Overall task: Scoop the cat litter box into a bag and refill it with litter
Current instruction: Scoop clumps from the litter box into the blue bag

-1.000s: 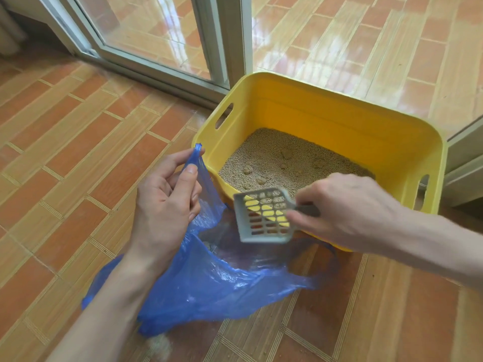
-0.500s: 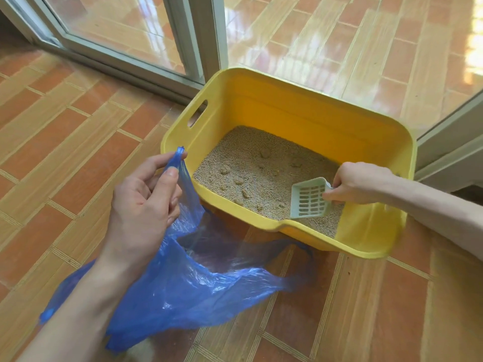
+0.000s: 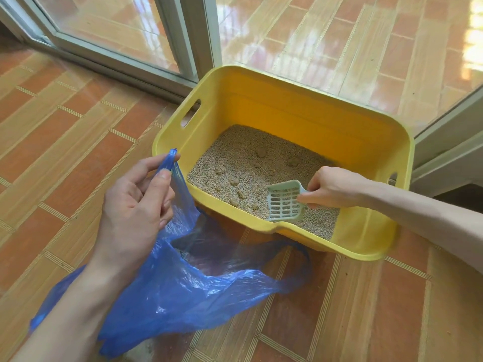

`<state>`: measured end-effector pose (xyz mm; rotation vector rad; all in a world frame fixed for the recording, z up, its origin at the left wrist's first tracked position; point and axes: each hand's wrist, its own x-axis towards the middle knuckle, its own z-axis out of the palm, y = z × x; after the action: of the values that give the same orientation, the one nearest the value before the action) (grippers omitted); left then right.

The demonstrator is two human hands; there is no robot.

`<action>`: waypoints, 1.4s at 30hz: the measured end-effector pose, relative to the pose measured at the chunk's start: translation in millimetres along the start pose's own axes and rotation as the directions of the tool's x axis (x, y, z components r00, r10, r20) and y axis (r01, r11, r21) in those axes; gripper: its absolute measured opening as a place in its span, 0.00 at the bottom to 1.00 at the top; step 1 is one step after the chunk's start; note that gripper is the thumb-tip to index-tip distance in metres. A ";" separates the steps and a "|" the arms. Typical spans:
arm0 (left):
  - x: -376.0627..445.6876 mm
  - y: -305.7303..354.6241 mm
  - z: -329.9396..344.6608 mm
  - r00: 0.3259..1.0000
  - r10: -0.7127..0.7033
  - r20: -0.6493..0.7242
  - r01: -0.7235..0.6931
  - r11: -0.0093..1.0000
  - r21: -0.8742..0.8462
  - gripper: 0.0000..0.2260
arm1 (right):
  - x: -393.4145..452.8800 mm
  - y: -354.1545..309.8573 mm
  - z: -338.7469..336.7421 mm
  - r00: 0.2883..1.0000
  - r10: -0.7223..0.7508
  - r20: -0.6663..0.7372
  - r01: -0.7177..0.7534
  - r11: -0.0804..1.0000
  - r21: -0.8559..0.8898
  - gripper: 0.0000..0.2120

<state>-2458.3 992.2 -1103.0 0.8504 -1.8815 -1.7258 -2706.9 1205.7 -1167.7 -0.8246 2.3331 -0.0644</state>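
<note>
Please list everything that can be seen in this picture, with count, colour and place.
litter box: one, yellow, on the floor by the glass door
litter: beige, inside the box, with several clumps
scoop: one, pale green, slotted, in the litter at the box's near right
bag: one, blue, on the floor before the box
floor: orange-brown tiles
sliding door: glass, grey frame, behind the box
left hand: pinches the bag's edge
right hand: holds the scoop's handle

Bright daylight comes through the glass door (image 3: 109,35), leaving glare on the outer tiles (image 3: 339,43). Edges bend, perhaps from the wide lens; focus mostly sharp.
</note>
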 end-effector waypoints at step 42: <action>-4.9 1.1 -15.9 1.000 0.008 -0.022 -0.008 1.000 -0.006 0.12 | 16.2 -10.3 19.1 0.992 -0.091 -0.082 0.118 0.889 0.441 0.18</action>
<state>-2444.0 984.3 -1099.7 0.8551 -1.8624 -1.7103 -2699.5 1191.2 -1189.3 -0.7163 2.1951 -0.6554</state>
